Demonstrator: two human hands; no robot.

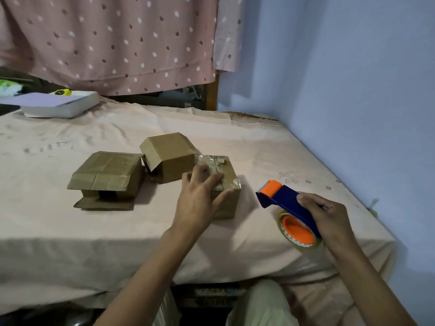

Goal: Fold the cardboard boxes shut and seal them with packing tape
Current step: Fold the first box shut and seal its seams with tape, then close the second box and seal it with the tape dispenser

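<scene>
Head view looks down on a table under a pale pink cloth (141,243), where three cardboard boxes sit close together. On the nearest, taped box (227,196) the left hand (200,196) rests with fingers spread flat over the top and thumb down its front face. To the right, held above the cloth, the right hand (329,215) grips a blue-and-orange tape dispenser (289,203) (clear roll underneath). Left of the taped one, the middle box (169,158) and the left box (106,175) have flaps hanging open.
</scene>
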